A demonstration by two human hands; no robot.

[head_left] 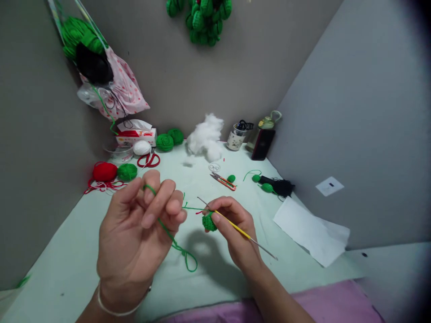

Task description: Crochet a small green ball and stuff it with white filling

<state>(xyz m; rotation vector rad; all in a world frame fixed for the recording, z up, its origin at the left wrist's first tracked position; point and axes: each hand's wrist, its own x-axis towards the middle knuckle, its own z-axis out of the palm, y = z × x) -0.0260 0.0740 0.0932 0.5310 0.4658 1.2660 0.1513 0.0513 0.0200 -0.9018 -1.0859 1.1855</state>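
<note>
Green yarn (166, 231) winds round the fingers of my left hand (138, 233), which is raised palm-up with its fingers curled. A loose loop of the yarn dangles below that hand. From its fingertips a taut strand runs right to a small green crocheted piece (209, 221). My right hand (237, 231) pinches this piece between thumb and fingers, along with a crochet hook (240, 230) that has a yellow handle. The hook slants from upper left to lower right.
Snips (224, 181) and white stuffing (206, 137) lie beyond my hands. Yarn balls (105, 171) and red scissors (148, 160) are at the left. A white paper (313, 229) and black yarn (283, 186) are at the right, below the side wall.
</note>
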